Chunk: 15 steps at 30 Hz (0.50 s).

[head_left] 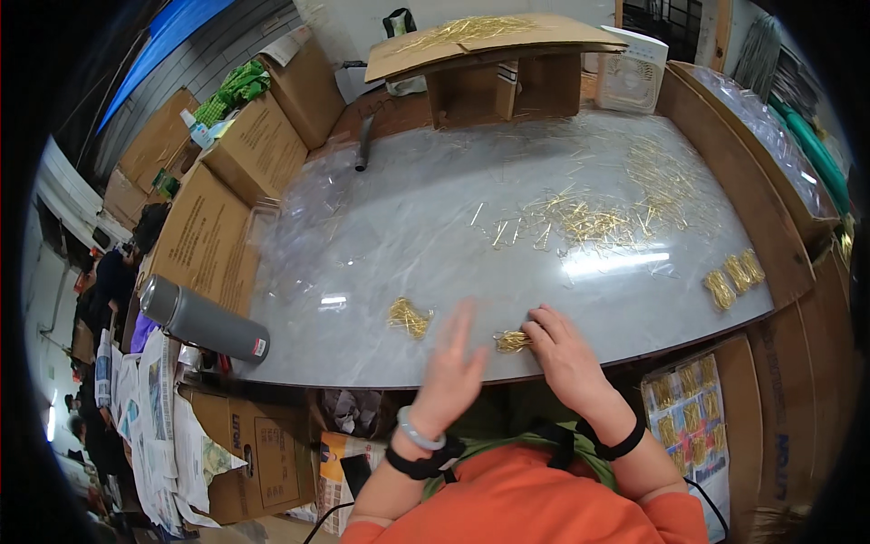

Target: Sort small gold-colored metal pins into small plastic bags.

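My right hand (564, 355) rests at the table's near edge, its fingers closed on one end of a small bundle of gold wire hooks (511, 341). To the left of that bundle my left hand (453, 367) is blurred by motion. Its fingers look stretched out with the thumb apart, and no object shows in it. Farther left, a loose heap of gold wire hooks (409, 317) lies on the grey marbled table (417, 218). A larger scattered pile of hooks (594, 222) spreads over the table beyond my right hand.
Several tied hook bundles (736, 279) sit at the right edge. A grey bottle (204, 317) lies at the left edge. Cardboard boxes (258, 145) wall the left side, a cardboard shelf (494, 68) stands at the back, and packed hooks (691, 422) lie below the table at right.
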Tool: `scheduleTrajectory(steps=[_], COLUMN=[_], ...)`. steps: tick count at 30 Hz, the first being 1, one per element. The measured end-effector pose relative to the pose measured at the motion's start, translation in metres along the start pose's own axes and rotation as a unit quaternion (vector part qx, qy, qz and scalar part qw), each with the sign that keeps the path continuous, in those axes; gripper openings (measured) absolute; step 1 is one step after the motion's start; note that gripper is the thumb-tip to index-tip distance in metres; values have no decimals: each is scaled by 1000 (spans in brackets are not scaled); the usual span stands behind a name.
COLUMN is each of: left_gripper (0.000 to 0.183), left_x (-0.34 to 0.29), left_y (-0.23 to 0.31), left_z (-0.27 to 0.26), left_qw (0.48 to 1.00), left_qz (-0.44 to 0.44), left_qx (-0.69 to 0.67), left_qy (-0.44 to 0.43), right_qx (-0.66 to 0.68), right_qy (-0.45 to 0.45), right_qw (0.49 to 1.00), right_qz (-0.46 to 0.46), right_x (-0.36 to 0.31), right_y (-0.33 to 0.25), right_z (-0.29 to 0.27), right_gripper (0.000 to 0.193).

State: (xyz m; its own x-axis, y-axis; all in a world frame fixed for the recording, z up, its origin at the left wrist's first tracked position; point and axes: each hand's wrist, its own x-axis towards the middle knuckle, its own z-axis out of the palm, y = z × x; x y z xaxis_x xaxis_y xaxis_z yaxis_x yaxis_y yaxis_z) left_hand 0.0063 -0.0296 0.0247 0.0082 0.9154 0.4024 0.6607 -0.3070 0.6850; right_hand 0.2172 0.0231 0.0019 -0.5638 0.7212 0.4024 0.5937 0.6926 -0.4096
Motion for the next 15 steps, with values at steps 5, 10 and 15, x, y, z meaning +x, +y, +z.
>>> scheduleTrajectory(steps=[5,10,15], left_gripper=[33,26,21], left_x=[13,24,23], left_y=[-51,-112,-104], left_z=[-77,-94,-86], left_qw=[979,966,966], left_qz=[-130,-148,-230], left_qx=[79,207,115], left_qy=[134,51,22], right_qx=[-28,-73,-90], right_qy=[16,-19,-16], right_qw=[999,997,995], right_qz=[19,0,-26], right_x=[-6,-2,-3], right_y=[-2,-12,-2], right_z=[-1,-7,-1], right_gripper=[33,53,51])
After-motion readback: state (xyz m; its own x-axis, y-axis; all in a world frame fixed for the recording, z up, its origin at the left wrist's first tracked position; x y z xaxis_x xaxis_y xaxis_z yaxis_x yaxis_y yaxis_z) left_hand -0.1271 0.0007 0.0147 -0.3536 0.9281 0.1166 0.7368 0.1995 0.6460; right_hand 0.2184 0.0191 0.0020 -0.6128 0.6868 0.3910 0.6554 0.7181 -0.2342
